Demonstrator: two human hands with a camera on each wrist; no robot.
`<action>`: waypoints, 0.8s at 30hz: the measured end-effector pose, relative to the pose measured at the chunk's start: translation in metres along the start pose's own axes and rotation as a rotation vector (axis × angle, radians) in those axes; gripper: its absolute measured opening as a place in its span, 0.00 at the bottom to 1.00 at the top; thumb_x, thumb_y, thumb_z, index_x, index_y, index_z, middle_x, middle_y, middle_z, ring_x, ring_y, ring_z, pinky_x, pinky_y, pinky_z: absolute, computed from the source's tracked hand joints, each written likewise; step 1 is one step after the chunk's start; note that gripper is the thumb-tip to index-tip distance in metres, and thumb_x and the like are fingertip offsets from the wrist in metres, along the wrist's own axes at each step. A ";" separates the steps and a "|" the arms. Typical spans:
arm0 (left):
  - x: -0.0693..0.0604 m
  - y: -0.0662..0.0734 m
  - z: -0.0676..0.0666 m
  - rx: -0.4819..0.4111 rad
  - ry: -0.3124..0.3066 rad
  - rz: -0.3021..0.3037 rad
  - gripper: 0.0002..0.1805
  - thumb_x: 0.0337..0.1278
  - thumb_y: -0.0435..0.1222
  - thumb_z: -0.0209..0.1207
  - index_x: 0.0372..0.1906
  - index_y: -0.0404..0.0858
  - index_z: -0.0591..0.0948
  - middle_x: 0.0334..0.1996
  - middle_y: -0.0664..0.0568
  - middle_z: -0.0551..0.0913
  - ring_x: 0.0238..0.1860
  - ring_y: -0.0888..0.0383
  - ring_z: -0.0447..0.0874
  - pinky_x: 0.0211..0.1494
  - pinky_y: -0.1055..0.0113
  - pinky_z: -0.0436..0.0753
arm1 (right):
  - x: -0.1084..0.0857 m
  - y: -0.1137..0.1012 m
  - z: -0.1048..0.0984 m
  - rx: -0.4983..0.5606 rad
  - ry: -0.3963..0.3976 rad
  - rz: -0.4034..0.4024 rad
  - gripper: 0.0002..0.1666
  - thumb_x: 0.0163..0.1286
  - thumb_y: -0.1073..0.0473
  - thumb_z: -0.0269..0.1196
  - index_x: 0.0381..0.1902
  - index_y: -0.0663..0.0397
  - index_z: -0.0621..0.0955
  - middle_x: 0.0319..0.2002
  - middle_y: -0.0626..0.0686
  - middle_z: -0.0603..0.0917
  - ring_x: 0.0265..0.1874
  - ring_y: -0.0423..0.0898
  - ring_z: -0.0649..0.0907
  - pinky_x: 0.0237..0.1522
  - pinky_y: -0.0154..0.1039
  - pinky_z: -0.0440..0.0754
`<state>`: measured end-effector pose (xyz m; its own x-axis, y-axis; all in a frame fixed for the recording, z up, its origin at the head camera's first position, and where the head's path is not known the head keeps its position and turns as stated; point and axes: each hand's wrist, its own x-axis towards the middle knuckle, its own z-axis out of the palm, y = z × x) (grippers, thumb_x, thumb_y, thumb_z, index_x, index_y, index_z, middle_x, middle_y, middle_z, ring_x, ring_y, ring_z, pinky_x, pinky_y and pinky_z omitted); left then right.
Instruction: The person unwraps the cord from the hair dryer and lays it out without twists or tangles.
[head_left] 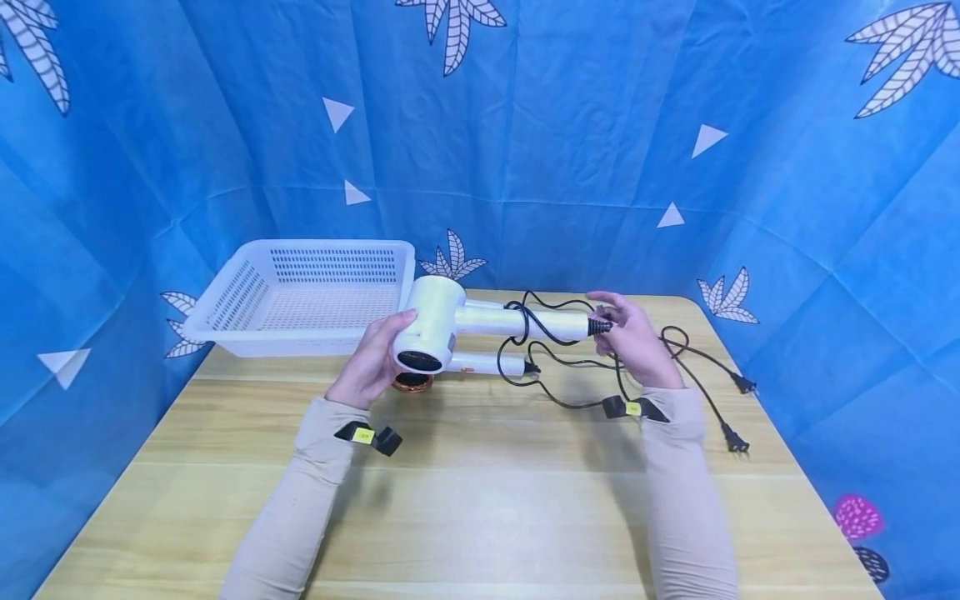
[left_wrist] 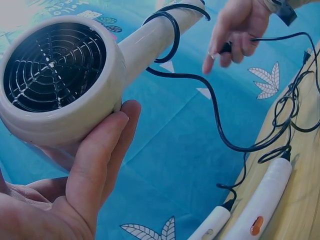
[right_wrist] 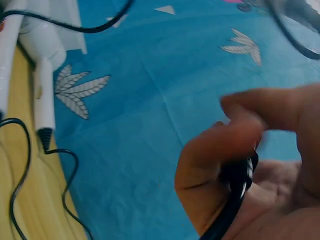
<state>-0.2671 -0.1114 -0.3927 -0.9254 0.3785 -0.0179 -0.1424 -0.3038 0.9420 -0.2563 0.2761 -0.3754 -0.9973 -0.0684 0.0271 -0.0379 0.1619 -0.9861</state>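
My left hand (head_left: pixel 365 358) grips the round white head of a hair dryer (head_left: pixel 431 321), held above the table with its dark grille (left_wrist: pixel 55 65) showing. Its handle points right, and a black cord (left_wrist: pixel 175 37) loops around it. Near the handle's end, my right hand (head_left: pixel 633 342) has its fingers curled around part of the black cord (right_wrist: pixel 227 215); a dark end piece, perhaps the plug, is partly hidden in the fingers. Two more white hair dryers lie behind and below, one handle (head_left: pixel 487 363) bearing an orange mark, the other handle (left_wrist: pixel 212 222) slimmer.
A white perforated plastic basket (head_left: pixel 300 343) stands at the back left of the wooden table (head_left: pixel 480 517). Black cords with two plugs (head_left: pixel 735 440) trail over the right side. Blue patterned cloth (head_left: pixel 585 150) hangs behind and at both sides.
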 end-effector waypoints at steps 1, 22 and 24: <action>0.000 0.000 0.001 0.001 0.000 -0.001 0.30 0.74 0.47 0.52 0.70 0.32 0.68 0.43 0.57 0.88 0.43 0.61 0.90 0.48 0.67 0.90 | 0.000 0.001 0.003 -0.034 -0.036 0.009 0.38 0.66 0.79 0.51 0.74 0.59 0.67 0.46 0.51 0.76 0.27 0.39 0.75 0.25 0.28 0.77; -0.004 0.000 0.008 -0.010 -0.031 0.009 0.30 0.71 0.48 0.56 0.65 0.31 0.70 0.40 0.56 0.89 0.41 0.61 0.89 0.46 0.69 0.89 | -0.006 0.009 0.063 0.026 -0.261 -0.247 0.02 0.69 0.57 0.70 0.37 0.42 0.86 0.14 0.41 0.66 0.16 0.36 0.65 0.21 0.29 0.62; -0.004 0.000 0.008 -0.010 -0.035 0.007 0.30 0.71 0.48 0.56 0.65 0.31 0.70 0.40 0.56 0.89 0.41 0.61 0.89 0.46 0.69 0.89 | -0.008 0.008 0.063 0.035 -0.263 -0.238 0.02 0.68 0.53 0.71 0.37 0.36 0.87 0.14 0.39 0.67 0.16 0.35 0.66 0.22 0.28 0.63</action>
<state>-0.2602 -0.1055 -0.3902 -0.9137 0.4063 0.0004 -0.1398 -0.3153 0.9386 -0.2449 0.2160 -0.3940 -0.9100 -0.3522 0.2185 -0.2608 0.0769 -0.9623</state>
